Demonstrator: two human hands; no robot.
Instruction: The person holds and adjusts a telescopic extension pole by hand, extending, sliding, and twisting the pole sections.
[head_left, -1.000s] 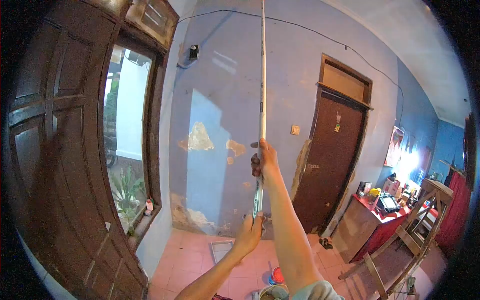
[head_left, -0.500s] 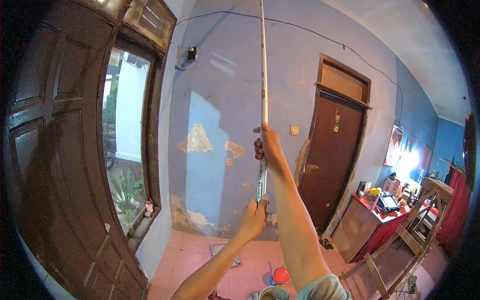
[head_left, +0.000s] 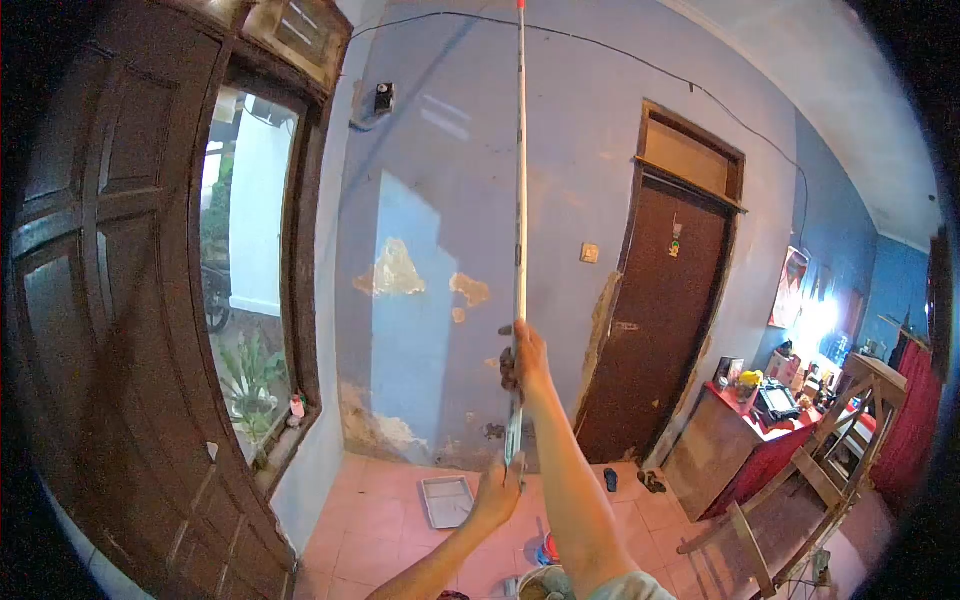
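Note:
A long, thin white extension pole (head_left: 522, 200) stands nearly upright in front of the blue wall, running up past the top edge of the view, where a red part shows. My right hand (head_left: 530, 362) is wrapped around its lower shaft. Below it, my left hand (head_left: 497, 494) grips the pole close to its bottom end. Whatever is fixed to the far top is out of view. On the floor beyond my left hand lies a grey paint tray (head_left: 447, 502). A bucket (head_left: 543, 585) stands below my right forearm, which partly hides it and a red-and-blue container (head_left: 546, 549).
Left are a brown panelled door (head_left: 100, 300) and a window with a bottle on its sill. The blue wall (head_left: 450, 360) has peeled patches. A closed brown door (head_left: 665, 310), sandals (head_left: 651, 482), a cluttered cabinet (head_left: 735, 450) and a wooden ladder-like frame (head_left: 815, 480) are right.
Both hands and the pole have moved downward, bringing a red part into view at the top. My forearms now cover more of the red container, and the paint tray shows more fully.

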